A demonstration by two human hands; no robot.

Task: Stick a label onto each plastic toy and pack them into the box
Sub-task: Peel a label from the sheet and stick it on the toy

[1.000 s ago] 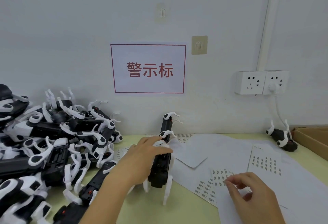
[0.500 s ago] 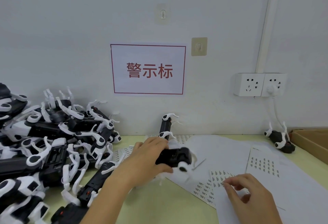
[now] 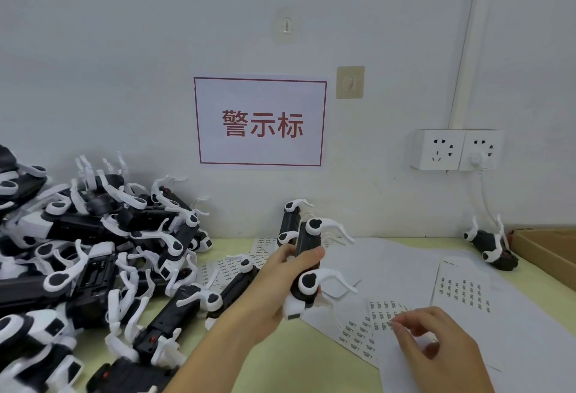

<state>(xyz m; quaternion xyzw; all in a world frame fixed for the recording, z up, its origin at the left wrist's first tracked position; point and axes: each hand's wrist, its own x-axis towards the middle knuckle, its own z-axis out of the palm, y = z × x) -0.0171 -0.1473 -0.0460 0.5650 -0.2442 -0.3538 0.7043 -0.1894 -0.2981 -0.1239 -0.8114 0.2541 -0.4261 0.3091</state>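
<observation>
1. Black-and-white rigid plastic: toy, with thin white curved legs splayed off a blocky black body; judged light and stiff, legs the likely breakable part.
2. Best taken round the black body, clear of the legs, as gripped here.
3. Left hand: clasped round the toy's body, thumb across the near face, holding it upright above the table.
4. Right hand: just right of and below the toy, apart from it; fingertips bent onto the label sheet; whether a label is pinched, cannot tell.
5. Unlabelled heap of toys at left; box far right, well apart.
</observation>
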